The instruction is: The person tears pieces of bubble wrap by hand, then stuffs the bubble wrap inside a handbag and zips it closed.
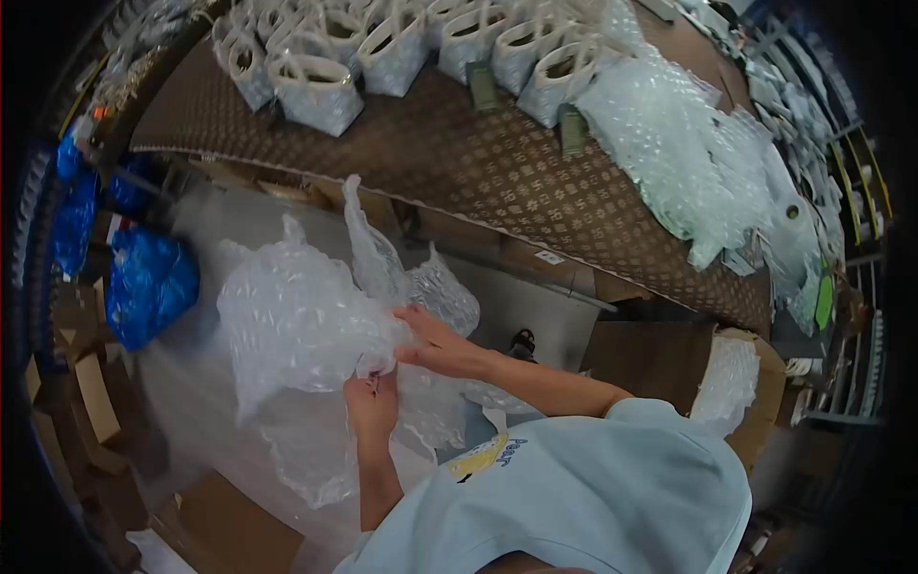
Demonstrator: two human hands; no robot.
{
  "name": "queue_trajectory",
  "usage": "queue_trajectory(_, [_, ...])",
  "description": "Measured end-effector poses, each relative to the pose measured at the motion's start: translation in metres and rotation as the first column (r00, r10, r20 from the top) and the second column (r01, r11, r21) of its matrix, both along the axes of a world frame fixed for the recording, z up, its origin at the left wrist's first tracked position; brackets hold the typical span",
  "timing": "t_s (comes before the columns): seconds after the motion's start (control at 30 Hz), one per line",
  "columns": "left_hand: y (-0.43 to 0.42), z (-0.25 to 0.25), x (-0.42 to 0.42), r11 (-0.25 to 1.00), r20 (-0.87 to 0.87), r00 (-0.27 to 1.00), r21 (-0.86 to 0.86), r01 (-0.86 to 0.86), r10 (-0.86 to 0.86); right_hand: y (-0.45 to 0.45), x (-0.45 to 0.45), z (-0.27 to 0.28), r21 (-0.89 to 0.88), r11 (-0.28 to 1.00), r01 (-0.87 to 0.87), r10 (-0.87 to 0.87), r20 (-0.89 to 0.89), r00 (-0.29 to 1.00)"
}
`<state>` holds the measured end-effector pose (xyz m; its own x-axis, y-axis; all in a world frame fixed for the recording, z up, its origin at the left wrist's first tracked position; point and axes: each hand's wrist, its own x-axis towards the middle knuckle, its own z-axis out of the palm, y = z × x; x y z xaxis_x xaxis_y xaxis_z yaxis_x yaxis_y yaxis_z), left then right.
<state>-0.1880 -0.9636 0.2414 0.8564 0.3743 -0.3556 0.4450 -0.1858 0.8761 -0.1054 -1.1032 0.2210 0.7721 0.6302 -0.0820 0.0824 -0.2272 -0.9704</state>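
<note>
The left hand's [371, 404] fingers grip gathered wrap [301, 316]; the right hand's [438, 346] touch it just above them, their closure unclear. The wrap spreads left of the fingers. Beyond them, a table [411, 143] bears handbags [320, 100] and, rightward, more plastic [660, 134].

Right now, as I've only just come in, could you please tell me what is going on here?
A person is handling a large, loose bundle of clear plastic wrap above the floor beside a table. The left hand grips a gathered part near its edge, and the right hand is against the plastic just beside it. On the brown patterned table cover, small handled bags stand close together, with more bubble wrap lying next to them.
</note>
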Motion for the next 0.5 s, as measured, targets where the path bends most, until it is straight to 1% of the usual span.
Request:
queue_trajectory(0.03, [-0.002, 0.015, 0.002, 0.971, 0.034, 0.994, 0.22, 0.097, -0.107, -0.004, -0.003, 0.023, 0.059, 0.998, 0.013, -0.008, -0.083, 0.997])
queue_trajectory(0.07, [-0.005, 0.023, 0.006, 0.966, 0.06, 0.989, 0.23, 0.119, -0.136, -0.01, -0.002, 0.045, 0.067, 0.997, 0.04, -0.036, -0.056, 0.998])
queue_trajectory(0.1, [-0.009, 0.027, 0.011, 0.643, 0.166, 0.89, 0.748, 0.167, -0.424, -0.019, -0.001, 0.066, 0.23, 0.973, -0.02, 0.074, -0.228, 0.971])
queue_trajectory(0.13, [-0.013, 0.032, 0.015, 0.113, 0.086, 0.726, 0.994, -0.011, -0.683, -0.026, -0.002, 0.08, 0.399, 0.916, -0.051, 0.21, -0.367, 0.906])
queue_trajectory(0.17, [-0.019, 0.036, 0.025, 0.103, 0.091, 0.702, 0.994, -0.025, -0.706, -0.032, -0.003, 0.07, 0.408, 0.912, -0.029, 0.185, -0.348, 0.919])
queue_trajectory(0.2, [-0.029, 0.041, 0.036, 0.251, 0.118, 0.746, 0.966, 0.068, -0.655, -0.036, -0.006, 0.046, 0.274, 0.959, 0.071, -0.066, -0.027, 0.997])
queue_trajectory(0.23, [-0.04, 0.047, 0.049, 0.394, 0.125, 0.791, 0.906, 0.155, -0.599, -0.041, -0.005, 0.034, 0.173, 0.959, 0.224, -0.27, 0.319, 0.908])
queue_trajectory(0.27, [-0.054, 0.068, 0.063, 0.378, 0.128, 0.773, 0.913, 0.153, -0.622, -0.049, 0.002, 0.046, 0.188, 0.95, 0.248, -0.299, 0.328, 0.896])
queue_trajectory(0.3, [-0.072, 0.096, 0.08, 0.424, 0.17, 0.719, 0.886, 0.188, -0.674, -0.06, 0.013, 0.059, 0.246, 0.929, 0.278, -0.315, 0.125, 0.941])
queue_trajectory(0.33, [-0.092, 0.122, 0.097, 0.464, 0.213, 0.663, 0.856, 0.228, -0.718, -0.073, 0.026, 0.074, 0.299, 0.902, 0.312, -0.302, -0.082, 0.95])
queue_trajectory(0.37, [-0.111, 0.142, 0.111, 0.449, 0.211, 0.647, 0.864, 0.226, -0.733, -0.088, 0.039, 0.087, 0.315, 0.892, 0.325, -0.318, -0.075, 0.945])
queue_trajectory(0.43, [-0.15, 0.166, 0.14, 0.413, 0.226, 0.575, 0.884, 0.217, -0.786, -0.123, 0.067, 0.109, 0.495, 0.764, 0.415, -0.503, 0.052, 0.863])
queue_trajectory(0.47, [-0.17, 0.169, 0.158, 0.4, 0.221, 0.564, 0.891, 0.215, -0.796, -0.143, 0.084, 0.117, 0.432, 0.745, 0.509, -0.553, -0.029, 0.833])
queue_trajectory(0.5, [-0.189, 0.171, 0.175, 0.404, 0.315, 0.472, 0.909, 0.099, -0.824, -0.164, 0.101, 0.123, 0.36, 0.719, 0.594, -0.601, -0.108, 0.792])
